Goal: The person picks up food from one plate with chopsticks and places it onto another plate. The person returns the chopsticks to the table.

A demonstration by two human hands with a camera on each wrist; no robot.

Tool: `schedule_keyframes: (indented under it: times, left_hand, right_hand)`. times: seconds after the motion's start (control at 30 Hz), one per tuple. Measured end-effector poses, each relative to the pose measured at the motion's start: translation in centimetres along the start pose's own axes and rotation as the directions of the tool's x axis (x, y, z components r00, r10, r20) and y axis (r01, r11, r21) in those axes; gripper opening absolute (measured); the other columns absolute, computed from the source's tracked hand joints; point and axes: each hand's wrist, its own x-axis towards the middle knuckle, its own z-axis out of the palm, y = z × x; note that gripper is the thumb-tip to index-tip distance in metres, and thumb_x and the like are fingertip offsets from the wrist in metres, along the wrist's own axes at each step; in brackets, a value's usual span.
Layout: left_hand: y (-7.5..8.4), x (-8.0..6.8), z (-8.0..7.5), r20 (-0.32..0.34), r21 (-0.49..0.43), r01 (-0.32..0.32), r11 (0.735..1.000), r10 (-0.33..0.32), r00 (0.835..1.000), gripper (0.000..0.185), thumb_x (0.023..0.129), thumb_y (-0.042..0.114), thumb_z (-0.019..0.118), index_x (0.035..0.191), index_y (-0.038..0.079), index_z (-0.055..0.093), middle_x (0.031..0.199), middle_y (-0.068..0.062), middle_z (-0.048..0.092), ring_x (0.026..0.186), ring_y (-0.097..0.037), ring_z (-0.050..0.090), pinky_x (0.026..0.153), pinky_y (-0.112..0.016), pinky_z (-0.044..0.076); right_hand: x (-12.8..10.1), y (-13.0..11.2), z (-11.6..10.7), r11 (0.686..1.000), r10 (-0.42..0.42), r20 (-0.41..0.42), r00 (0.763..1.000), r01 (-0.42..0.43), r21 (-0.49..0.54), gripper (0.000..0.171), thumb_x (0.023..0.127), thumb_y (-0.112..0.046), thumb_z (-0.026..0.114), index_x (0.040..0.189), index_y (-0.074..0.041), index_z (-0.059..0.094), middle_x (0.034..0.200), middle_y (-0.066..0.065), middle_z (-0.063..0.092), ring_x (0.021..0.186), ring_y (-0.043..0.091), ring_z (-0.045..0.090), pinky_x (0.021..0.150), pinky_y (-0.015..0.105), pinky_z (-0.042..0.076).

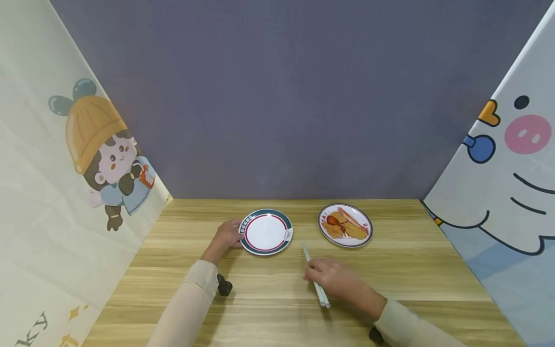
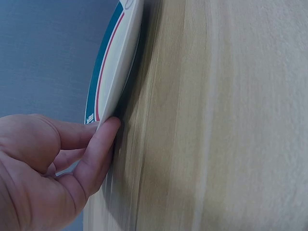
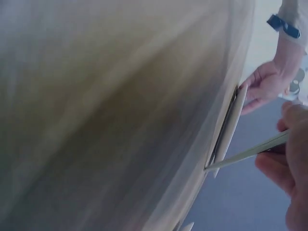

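An empty white plate (image 1: 266, 232) with a green and red rim lies on the wooden table (image 1: 403, 274). My left hand (image 1: 233, 235) holds its left edge; in the left wrist view a fingertip (image 2: 108, 129) is tucked under the plate's rim (image 2: 114, 67). My right hand (image 1: 314, 276) grips a pair of pale chopsticks (image 1: 311, 264), tips pointing away toward the gap between the two plates. The right wrist view shows the chopsticks (image 3: 245, 153) reaching near the plate's edge (image 3: 231, 126). A second plate (image 1: 365, 236), to the right, carries fried food (image 1: 344, 225).
Printed cartoon panels (image 1: 65, 183) stand along the left and right sides, and a grey wall (image 1: 282, 96) closes the back. Bare wood stretches in front of the plates to the near edge.
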Motion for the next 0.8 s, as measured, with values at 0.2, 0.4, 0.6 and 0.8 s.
schedule_keyframes:
  times: [0.2, 0.4, 0.6, 0.8]
  left_hand:
    - [0.3, -0.5, -0.1, 0.003, 0.011, -0.004, 1.0, 0.004, 1.0, 0.059, 0.087, -0.009, 0.065, 0.144, 0.001, 0.053, 0.12, -0.028, 0.065, 0.069, -0.016, 0.068, 0.061, -0.028, 0.066]
    - [0.2, -0.4, -0.1, -0.003, 0.008, -0.014, 1.0, 0.014, 1.0, 0.059, 0.086, -0.008, 0.065, 0.144, 0.0, 0.054, 0.115, -0.028, 0.067, 0.067, -0.016, 0.066, 0.062, -0.028, 0.066]
    - [0.2, -0.2, -0.1, -0.001, 0.001, -0.001, 1.0, 0.001, 1.0, 0.059, 0.085, -0.009, 0.065, 0.142, 0.001, 0.055, 0.114, -0.027, 0.067, 0.068, -0.017, 0.068, 0.061, -0.028, 0.066]
    - [0.2, 0.1, -0.1, 0.001, 0.007, 0.01, 1.0, -0.01, 1.0, 0.058, 0.085, -0.009, 0.066, 0.141, 0.001, 0.056, 0.115, -0.026, 0.067, 0.069, -0.018, 0.069, 0.06, -0.028, 0.066]
  right_hand:
    - [-0.1, -1.3, -0.2, 0.998, 0.054, 0.177, 0.983, -0.051, -0.023, 0.002, 0.084, -0.013, 0.067, 0.086, -0.015, 0.067, 0.092, 0.002, 0.066, 0.075, 0.014, 0.065, 0.058, 0.023, 0.06]
    - [-0.4, -2.0, -0.1, 0.997, 0.069, 0.274, 0.959, -0.073, 0.003, 0.013, 0.077, -0.006, 0.072, 0.085, -0.015, 0.068, 0.095, 0.004, 0.066, 0.077, 0.015, 0.065, 0.061, 0.021, 0.061]
    - [-0.8, -2.6, -0.2, 0.994, 0.072, 0.334, 0.94, -0.095, 0.053, 0.015, 0.077, -0.007, 0.076, 0.084, -0.018, 0.069, 0.095, 0.003, 0.065, 0.077, 0.011, 0.064, 0.055, 0.017, 0.057]
    - [-0.7, -3.0, -0.3, 0.98, 0.107, 0.428, 0.898, -0.167, 0.105, 0.012, 0.081, -0.009, 0.076, 0.085, -0.018, 0.07, 0.097, 0.001, 0.065, 0.077, 0.008, 0.064, 0.058, 0.017, 0.058]
